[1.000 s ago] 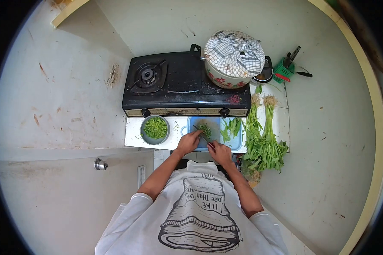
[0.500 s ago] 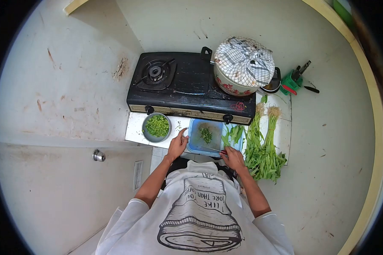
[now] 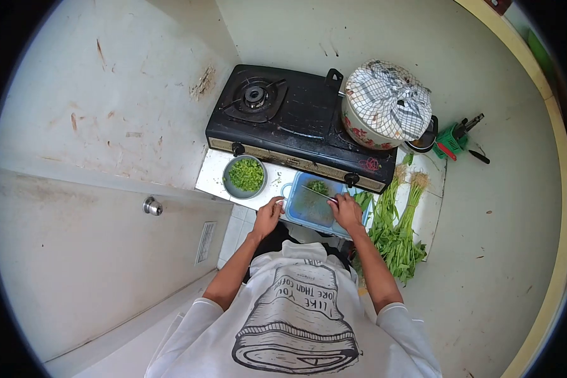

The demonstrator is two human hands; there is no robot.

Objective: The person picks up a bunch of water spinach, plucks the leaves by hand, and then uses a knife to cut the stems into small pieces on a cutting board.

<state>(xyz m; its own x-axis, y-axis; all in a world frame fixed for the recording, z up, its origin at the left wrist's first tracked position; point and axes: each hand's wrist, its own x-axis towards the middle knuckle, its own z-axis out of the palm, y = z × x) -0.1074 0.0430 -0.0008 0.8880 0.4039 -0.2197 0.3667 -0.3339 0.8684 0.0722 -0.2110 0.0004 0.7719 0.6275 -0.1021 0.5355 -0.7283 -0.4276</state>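
My right hand is closed around the handle of a knife. Its blade points left across a blue cutting board, touching or just over a small heap of chopped greens near the board's far edge. My left hand grips the board's left edge, by its handle loop. Left of the board stands a grey bowl holding chopped greens. Some uncut leaves lie beside my right hand, at the board's right end.
A black two-burner stove stands behind the board, with a cloth-covered pot on its right side. Bunches of leafy stems lie on the white counter at right. A green basket holds knives in the corner.
The knife and my right hand have moved away from me, from the board's near side to the heap. The heap now lies closer to the far edge. The whole view has shifted and tilted.
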